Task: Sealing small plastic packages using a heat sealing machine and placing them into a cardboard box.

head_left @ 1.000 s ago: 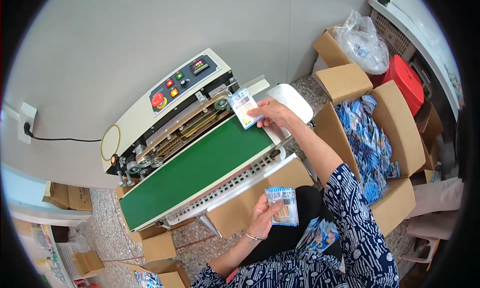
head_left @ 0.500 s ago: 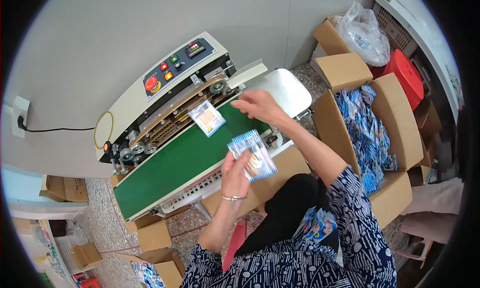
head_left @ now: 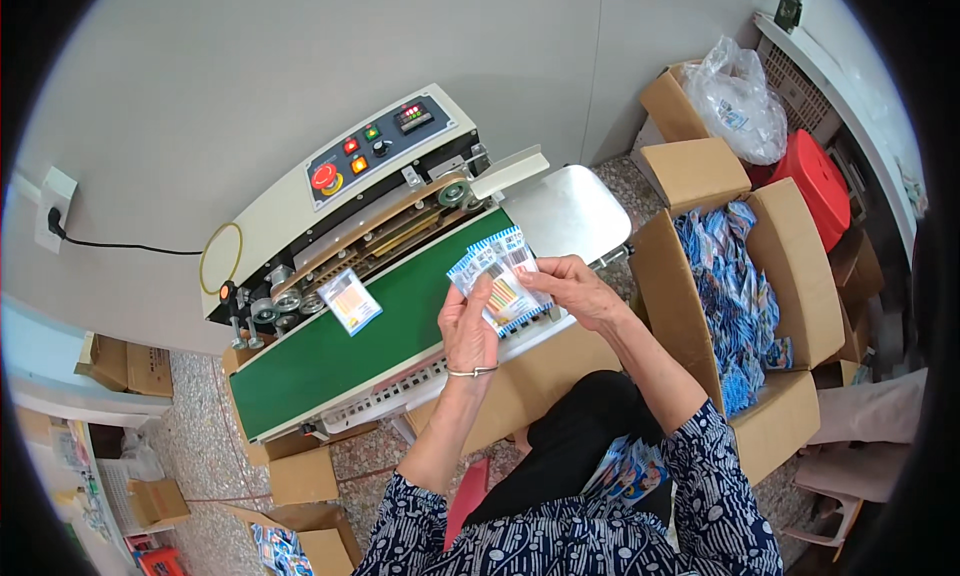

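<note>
Small packets (head_left: pixel 513 300) held near a green belt (head_left: pixel 300 388)
Left hand (head_left: pixel 467 333) and right hand (head_left: pixel 584 292) both have fingers clamped on the packets; another packet (head_left: pixel 351 302) lies on the belt, left of them.

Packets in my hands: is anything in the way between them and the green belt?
Nothing visible stands between the packets and the green belt. The left hand and right hand hold them by its right end; the other packet lies farther left on the belt, apart from them.
</note>
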A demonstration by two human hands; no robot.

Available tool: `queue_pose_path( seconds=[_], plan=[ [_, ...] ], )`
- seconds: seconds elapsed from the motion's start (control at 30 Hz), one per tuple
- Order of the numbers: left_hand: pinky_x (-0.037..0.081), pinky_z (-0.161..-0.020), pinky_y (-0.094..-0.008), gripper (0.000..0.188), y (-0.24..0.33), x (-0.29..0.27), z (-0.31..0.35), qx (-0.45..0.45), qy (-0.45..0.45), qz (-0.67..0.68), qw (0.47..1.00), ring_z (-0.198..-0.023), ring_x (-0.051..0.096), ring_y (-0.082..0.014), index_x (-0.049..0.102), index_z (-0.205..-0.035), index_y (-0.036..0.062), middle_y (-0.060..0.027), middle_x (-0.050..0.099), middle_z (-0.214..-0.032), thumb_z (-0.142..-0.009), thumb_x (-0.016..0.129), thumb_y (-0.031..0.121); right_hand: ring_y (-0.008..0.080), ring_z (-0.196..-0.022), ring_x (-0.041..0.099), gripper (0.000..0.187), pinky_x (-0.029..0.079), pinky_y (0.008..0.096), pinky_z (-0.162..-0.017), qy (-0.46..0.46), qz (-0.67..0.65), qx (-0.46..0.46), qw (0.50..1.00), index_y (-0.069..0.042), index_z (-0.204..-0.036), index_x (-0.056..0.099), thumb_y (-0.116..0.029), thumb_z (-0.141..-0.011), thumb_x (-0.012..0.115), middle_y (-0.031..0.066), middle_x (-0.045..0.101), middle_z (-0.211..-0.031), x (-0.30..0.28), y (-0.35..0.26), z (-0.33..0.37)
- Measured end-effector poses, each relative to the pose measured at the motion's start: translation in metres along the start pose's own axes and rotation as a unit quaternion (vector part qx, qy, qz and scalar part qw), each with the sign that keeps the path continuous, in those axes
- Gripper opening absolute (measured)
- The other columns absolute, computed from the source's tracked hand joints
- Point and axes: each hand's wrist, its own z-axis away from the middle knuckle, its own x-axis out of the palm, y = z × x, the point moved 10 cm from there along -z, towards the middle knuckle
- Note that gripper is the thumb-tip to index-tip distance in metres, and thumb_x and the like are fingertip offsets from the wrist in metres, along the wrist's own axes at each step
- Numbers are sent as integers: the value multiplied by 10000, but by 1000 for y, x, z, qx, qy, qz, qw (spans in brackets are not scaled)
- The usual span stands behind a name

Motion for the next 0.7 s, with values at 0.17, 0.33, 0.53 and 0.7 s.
queue_pose_path(
  seconds=[0.17,0.33,0.53,0.7],
  plan=[
    [444,-910,-309,292,8,-4,-3,13,14,24,1000,-993,559,-158,522,-1148,1,-76,577,-1114,-865,569,55,76,-830,599,285,466,217,-775,18,-9,27,999,0,-1038,631,-204,-839,630,63,657,-950,3,-6,-10],
    [453,-903,-318,280,17,-13,-7,26,27,21,999,-1001,561,-167,517,-1145,11,-79,577,-1115,-873,560,61,70,-758,595,275,475,219,-655,22,3,-7,1000,-21,-1011,643,-226,-828,640,38,658,-896,-4,-5,-27],
    [454,-909,-322,270,21,-33,6,5,59,35,998,-1013,567,-179,515,-1145,8,-84,584,-1114,-880,542,49,54,-534,534,250,391,175,-448,110,93,12,989,-29,-917,647,-264,-832,632,22,642,-733,-61,-25,-59],
    [458,-899,-309,270,18,-37,32,-15,67,21,997,-1002,569,-169,517,-1148,15,-72,586,-1116,-881,537,45,72,-515,564,230,408,166,-432,119,114,45,985,-35,-891,641,-245,-799,656,44,648,-734,-62,-28,-89]
  ],
)
